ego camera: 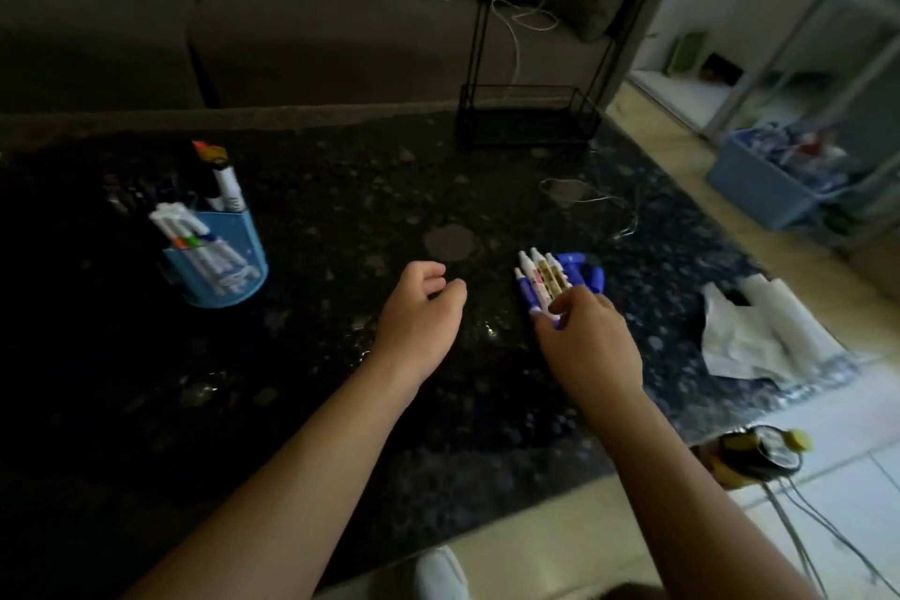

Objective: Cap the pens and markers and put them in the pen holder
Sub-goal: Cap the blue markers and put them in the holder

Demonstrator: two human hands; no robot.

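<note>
A blue pen holder point(229, 268) stands on the dark table at the left, with several white pens and markers leaning in it. A bunch of white and blue markers point(538, 278) lies at the table's middle right, tips pointing away from me, with blue caps point(584, 270) beside them. My right hand point(591, 341) reaches over the near ends of these markers and its curled fingertips pinch them. My left hand point(421, 312) hovers over the table to their left, fingers loosely curled, holding nothing.
A black wire rack point(528, 117) stands at the table's far edge, before a grey sofa point(292, 15). A thin cable point(594, 200) lies on the table behind the markers. White plastic bags point(759, 336) lie at the right edge. A blue bin point(769, 180) sits on the floor.
</note>
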